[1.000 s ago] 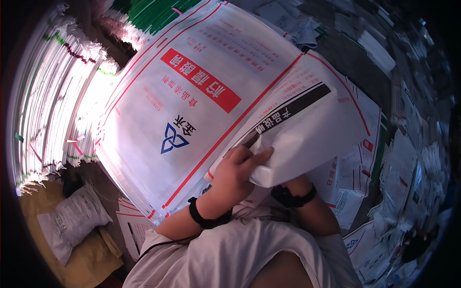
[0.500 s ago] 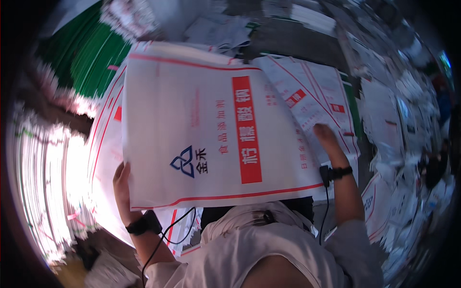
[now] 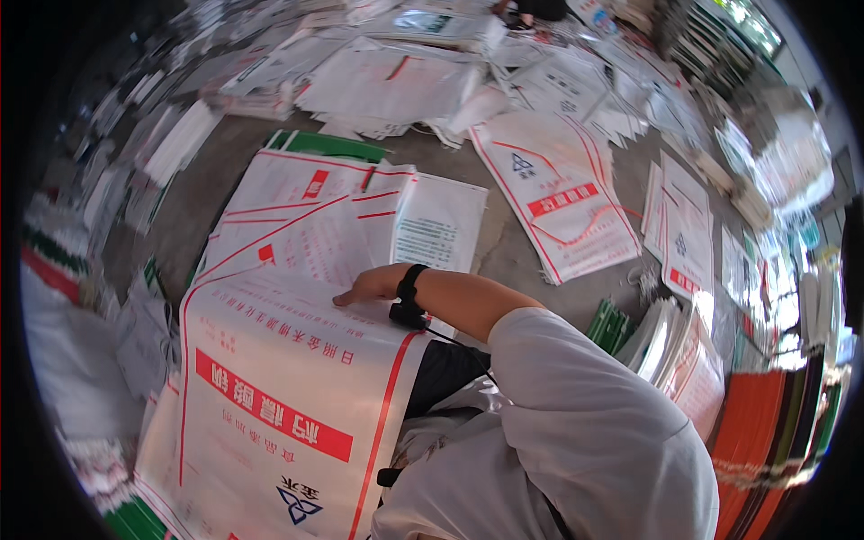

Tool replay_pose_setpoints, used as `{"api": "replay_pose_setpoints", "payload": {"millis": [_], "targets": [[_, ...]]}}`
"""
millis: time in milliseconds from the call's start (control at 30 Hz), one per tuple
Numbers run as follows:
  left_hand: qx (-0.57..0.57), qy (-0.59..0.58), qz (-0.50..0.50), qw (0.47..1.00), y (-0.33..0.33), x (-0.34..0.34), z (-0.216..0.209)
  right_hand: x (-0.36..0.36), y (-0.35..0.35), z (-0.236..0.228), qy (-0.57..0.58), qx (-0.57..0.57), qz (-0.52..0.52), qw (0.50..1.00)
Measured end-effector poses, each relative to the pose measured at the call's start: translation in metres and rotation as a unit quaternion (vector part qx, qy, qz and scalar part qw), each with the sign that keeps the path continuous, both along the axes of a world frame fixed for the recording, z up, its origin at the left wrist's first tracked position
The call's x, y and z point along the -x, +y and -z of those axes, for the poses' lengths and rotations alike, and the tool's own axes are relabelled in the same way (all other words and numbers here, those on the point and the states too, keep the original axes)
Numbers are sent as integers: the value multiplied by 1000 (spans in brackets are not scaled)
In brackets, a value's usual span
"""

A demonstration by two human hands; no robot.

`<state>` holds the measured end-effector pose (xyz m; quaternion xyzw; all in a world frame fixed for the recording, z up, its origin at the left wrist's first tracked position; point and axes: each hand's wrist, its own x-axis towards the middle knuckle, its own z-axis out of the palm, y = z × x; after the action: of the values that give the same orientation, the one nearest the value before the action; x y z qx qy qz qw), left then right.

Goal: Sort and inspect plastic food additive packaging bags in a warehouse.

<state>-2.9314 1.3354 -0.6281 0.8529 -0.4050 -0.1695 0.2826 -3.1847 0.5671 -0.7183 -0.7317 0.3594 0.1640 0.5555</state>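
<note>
A large white sack (image 3: 270, 360) with red stripes, a red printed panel and a blue emblem lies in front of me, toward the lower left. My right hand (image 3: 371, 285) is at its far right corner, fingers bent down and closed on the sack's edge; the fingertips are partly hidden. A dark strap with a small black box and a cable sits on that wrist. Beneath and beyond the sack are more red-striped white sacks (image 3: 297, 202), overlapping in a pile. My left hand does not show.
Another red-striped sack (image 3: 558, 198) lies on the grey floor (image 3: 432, 157) to the right of the pile. Flat white sacks (image 3: 387, 81) spread across the back. Bundled stacks, including an orange one (image 3: 751, 414), stand at the right. A person (image 3: 537, 11) is partly visible at the far edge.
My view has swung to the right. The sack, held up before me earlier, now lies lower left with its print inverted. My left hand has left the view.
</note>
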Motion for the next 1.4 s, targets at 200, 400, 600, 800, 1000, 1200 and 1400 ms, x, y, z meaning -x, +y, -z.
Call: {"api": "replay_pose_setpoints", "payload": {"millis": [200,400,600,800,1000,1200,1400], "targets": [[-9,98,-268,959,-224,14,-96,116,-24,-18,-213,116,169,955],[51,173,-174,968,-373,14,-117,313,-105,-47,-154,507,176,830],[83,208,-114,968,-456,6,-115,579,-76,-41,17,723,241,647],[93,254,-127,954,-474,-22,-106,797,55,-21,502,475,355,629],[57,256,-129,956,-480,-39,-102,855,199,-25,544,278,654,446],[86,210,-31,973,-505,-134,-77,905,192,-73,646,382,546,371],[64,304,2,951,-559,-85,-104,978,235,-115,771,299,445,345]]}}
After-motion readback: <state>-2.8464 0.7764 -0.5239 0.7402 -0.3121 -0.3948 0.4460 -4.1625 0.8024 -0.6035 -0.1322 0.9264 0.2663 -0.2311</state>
